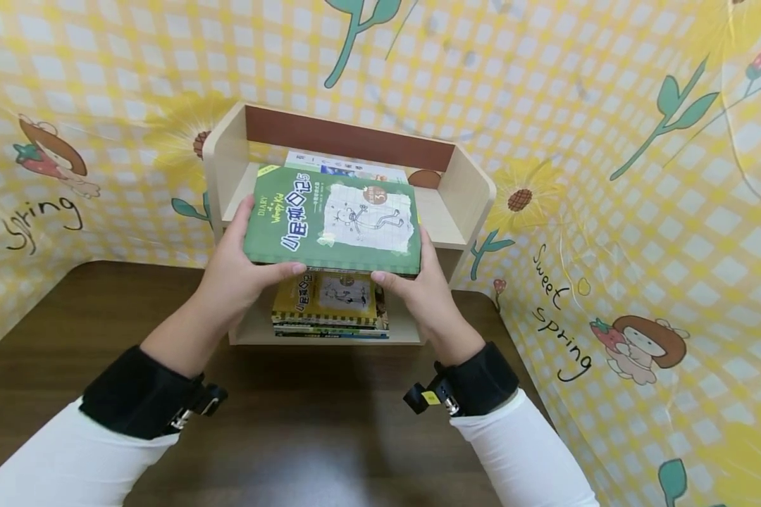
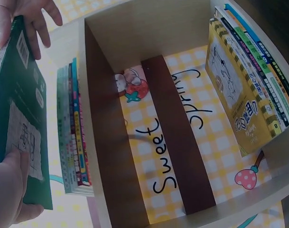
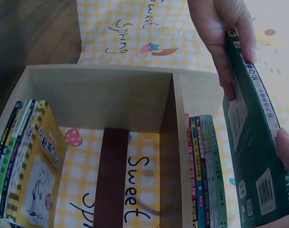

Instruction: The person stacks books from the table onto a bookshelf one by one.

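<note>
A green Diary of a Wimpy Kid book (image 1: pixel 355 218) is held between both hands, cover facing up, over the front of the small bookshelf's upper level. My left hand (image 1: pixel 231 267) grips its left end with the thumb on the near edge. My right hand (image 1: pixel 423 289) grips the right end the same way. Both wrist views show the book apart from a stack of books (image 3: pixel 206 171) on the upper shelf. On the lower shelf lies another stack, topped by a yellow Wimpy Kid book (image 2: pixel 234 95).
The pale wooden bookshelf (image 1: pixel 475 197) has raised side panels and a brown back rail (image 1: pixel 349 130). It stands on a dark brown tabletop (image 1: pixel 330 422). Yellow checked cloth (image 1: pixel 609 232) with flowers and cartoon girls hangs behind and at the sides.
</note>
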A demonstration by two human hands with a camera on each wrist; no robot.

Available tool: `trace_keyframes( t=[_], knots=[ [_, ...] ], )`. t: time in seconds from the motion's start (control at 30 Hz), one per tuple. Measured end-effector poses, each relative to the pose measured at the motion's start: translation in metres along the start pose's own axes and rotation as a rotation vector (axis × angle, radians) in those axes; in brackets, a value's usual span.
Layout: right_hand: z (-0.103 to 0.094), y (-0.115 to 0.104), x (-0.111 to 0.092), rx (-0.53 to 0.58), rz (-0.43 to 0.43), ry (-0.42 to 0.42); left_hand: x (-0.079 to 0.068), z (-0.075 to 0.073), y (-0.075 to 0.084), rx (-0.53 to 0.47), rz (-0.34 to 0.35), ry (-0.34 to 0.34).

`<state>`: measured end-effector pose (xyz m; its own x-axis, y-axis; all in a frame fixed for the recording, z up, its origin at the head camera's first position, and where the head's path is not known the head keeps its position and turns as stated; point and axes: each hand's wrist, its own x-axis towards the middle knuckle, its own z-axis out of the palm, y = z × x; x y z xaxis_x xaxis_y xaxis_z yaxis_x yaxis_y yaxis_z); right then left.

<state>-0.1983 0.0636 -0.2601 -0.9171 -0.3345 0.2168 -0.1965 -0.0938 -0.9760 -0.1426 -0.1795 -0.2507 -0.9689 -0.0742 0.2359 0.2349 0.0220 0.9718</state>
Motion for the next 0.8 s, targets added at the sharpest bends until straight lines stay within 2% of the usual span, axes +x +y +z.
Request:
trace_keyframes(
  t=[0.07,0.13,0.4,0.5,0.63,0.8],
  knots=[
    [-0.002,0.000,0.005,0.006,0.015,-0.006,0.006,0.001,-0.001,-0.042,-0.020,-0.009],
    [-0.004,0.000,0.010,-0.010,0.032,-0.006,0.011,0.001,-0.002,-0.042,-0.041,-0.014],
    [-0.009,0.002,0.025,-0.095,0.062,0.018,0.030,0.000,-0.003,0.052,-0.121,-0.011],
    [-0.010,0.001,0.031,-0.143,0.066,0.049,0.036,-0.001,-0.001,0.093,-0.127,0.006],
    [-0.009,-0.002,0.041,-0.212,0.072,0.091,0.044,-0.003,0.003,0.205,-0.110,0.050],
    [-0.008,-0.007,0.054,-0.220,0.101,0.139,0.056,-0.003,0.007,0.267,-0.107,0.086]
  ],
)
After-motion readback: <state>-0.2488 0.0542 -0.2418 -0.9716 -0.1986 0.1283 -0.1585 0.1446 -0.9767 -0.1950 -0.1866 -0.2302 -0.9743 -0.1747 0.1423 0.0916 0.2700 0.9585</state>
